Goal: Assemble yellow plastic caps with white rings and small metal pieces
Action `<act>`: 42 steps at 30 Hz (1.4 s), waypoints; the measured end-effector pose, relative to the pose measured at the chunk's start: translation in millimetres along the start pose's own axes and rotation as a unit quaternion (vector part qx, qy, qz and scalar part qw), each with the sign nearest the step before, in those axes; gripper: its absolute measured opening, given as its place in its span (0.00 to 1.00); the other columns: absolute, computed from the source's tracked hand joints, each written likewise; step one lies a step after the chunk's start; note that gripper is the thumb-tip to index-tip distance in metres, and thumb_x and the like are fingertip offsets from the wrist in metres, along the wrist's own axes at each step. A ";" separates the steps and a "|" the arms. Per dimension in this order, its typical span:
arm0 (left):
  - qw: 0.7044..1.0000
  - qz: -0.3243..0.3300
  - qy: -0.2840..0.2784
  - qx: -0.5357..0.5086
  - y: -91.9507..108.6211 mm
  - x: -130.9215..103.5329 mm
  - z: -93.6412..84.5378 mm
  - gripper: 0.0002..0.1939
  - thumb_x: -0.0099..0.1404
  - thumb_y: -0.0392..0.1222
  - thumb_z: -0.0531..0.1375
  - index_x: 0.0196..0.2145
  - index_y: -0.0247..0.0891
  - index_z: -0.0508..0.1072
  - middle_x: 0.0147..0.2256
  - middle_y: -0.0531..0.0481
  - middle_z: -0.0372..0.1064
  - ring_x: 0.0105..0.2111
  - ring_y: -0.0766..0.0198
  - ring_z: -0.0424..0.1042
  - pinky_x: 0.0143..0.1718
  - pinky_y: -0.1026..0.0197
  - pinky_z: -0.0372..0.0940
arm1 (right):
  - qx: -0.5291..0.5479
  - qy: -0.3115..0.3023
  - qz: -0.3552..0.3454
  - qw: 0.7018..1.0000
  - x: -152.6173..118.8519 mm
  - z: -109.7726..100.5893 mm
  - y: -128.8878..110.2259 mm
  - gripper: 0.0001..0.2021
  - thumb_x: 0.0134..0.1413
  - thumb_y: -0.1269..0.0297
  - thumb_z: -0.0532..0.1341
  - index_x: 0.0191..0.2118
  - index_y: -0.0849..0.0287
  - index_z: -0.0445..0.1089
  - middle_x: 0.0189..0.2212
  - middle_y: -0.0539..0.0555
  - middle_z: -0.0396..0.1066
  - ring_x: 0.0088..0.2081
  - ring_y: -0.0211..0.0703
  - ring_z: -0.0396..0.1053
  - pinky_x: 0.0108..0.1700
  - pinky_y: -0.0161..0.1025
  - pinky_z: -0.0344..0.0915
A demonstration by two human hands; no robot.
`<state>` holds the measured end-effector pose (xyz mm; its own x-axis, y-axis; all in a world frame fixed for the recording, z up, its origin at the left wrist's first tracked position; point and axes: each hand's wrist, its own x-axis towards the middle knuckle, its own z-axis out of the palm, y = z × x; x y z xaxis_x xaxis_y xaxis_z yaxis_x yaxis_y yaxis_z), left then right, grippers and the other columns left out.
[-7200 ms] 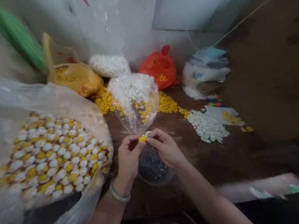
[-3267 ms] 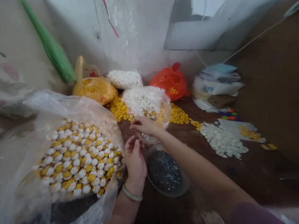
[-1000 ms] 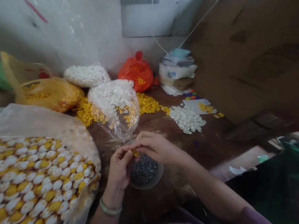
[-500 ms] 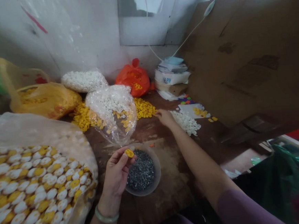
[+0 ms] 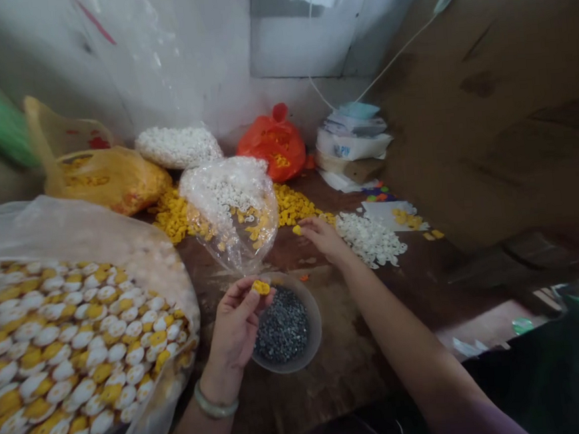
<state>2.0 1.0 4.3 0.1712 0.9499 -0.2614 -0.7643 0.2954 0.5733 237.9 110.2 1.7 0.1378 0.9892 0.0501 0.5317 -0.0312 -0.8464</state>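
Between thumb and fingers, my left hand (image 5: 237, 321) pinches a small yellow plastic piece (image 5: 261, 287) above the left rim of a round bowl (image 5: 315, 339) of small dark shiny bits. Farther out, my right hand (image 5: 324, 238) is closed on another small yellow plastic piece (image 5: 297, 230) at its fingertips. That hand is just in front of the yellow pile (image 5: 293, 206) and left of a heap of white plastic pieces (image 5: 371, 237). A clear bag (image 5: 232, 195) with white and yellow pieces lies beyond the bowl.
A large clear sack (image 5: 79, 347) of white-and-yellow pieces fills the left side. Along the wall stand a yellow bag (image 5: 111, 181), a white-filled bag (image 5: 178, 145), a red bag (image 5: 274, 144) and stacked papers (image 5: 353, 132). A big cardboard sheet (image 5: 501, 106) rises at the right.
My right hand has drawn back slightly from the yellow pile, and a yellow piece now shows at its fingertips. My left hand still holds its piece. The whole view has shifted.
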 end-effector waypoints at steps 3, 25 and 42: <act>1.000 -0.005 -0.004 -0.002 -0.7 -1.0 2.0 0.16 0.43 0.38 0.75 0.32 0.37 0.80 0.31 0.48 0.79 0.32 0.62 0.79 0.36 0.64 0.73 | 0.109 -0.087 -0.001 0.990 -49.5 13.0 -24.2 0.18 0.55 0.48 0.59 0.42 0.58 0.69 0.33 0.52 0.72 0.28 0.38 0.68 0.32 0.36 0.66; 0.999 0.035 0.023 0.035 3.8 -5.1 9.8 0.16 0.40 0.40 0.75 0.28 0.36 0.79 0.27 0.50 0.77 0.26 0.69 0.73 0.32 0.66 0.69 | 0.344 -0.125 0.019 0.931 -119.5 57.2 -73.8 0.19 0.48 0.46 0.68 0.31 0.59 0.71 0.25 0.49 0.71 0.28 0.38 0.67 0.33 0.35 0.64; 0.994 0.055 0.065 0.064 3.4 -6.1 8.7 0.18 0.36 0.42 0.76 0.27 0.36 0.78 0.26 0.52 0.77 0.26 0.70 0.73 0.33 0.67 0.68 | 0.085 -0.043 -0.252 0.963 -119.3 48.0 -77.8 0.03 0.57 0.69 0.62 0.36 0.55 0.74 0.36 0.53 0.68 0.41 0.44 0.67 0.44 0.40 0.64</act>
<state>3.8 -2.9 14.6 0.0038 0.9585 -0.2851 -0.6874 0.2096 0.6954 140.0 1.5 36.1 -0.1763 0.8812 0.4386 0.3676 0.4722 -0.8011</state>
